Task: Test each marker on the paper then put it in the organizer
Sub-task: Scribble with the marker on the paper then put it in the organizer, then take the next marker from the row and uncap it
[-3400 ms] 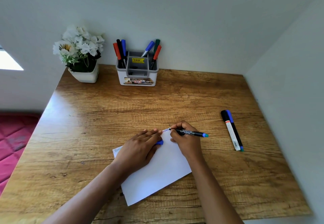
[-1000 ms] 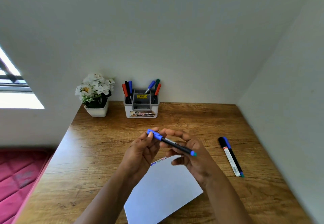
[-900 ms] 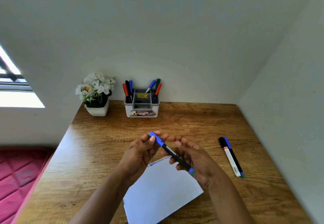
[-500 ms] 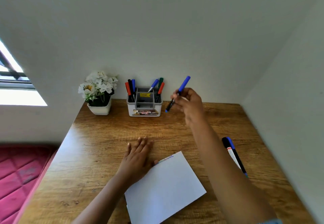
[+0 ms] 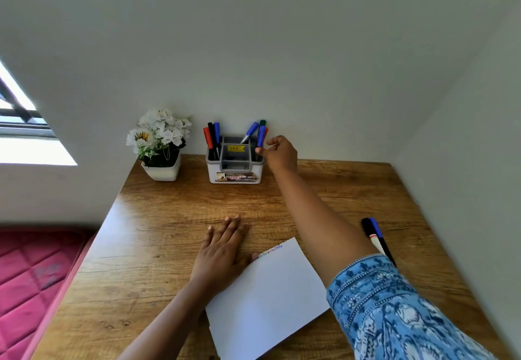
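My right hand reaches to the right side of the white and grey organizer at the back of the table. Its fingertips pinch the barrel of a blue-capped marker, which stands upright in the organizer's right compartment. Several other markers stand in the left and right compartments. My left hand lies flat on the table with fingers spread, touching the left edge of the white paper. Coloured scribbles run along the paper's top edge. Two markers, one black-capped and one blue-capped, lie side by side on the table at the right.
A white pot of white flowers stands left of the organizer against the back wall. A side wall runs along the table's right edge. A pink mattress lies below the table's left edge.
My right hand carried the capped blue marker from above the paper to the organizer and lowered it into the right compartment. My left hand dropped flat beside the paper.
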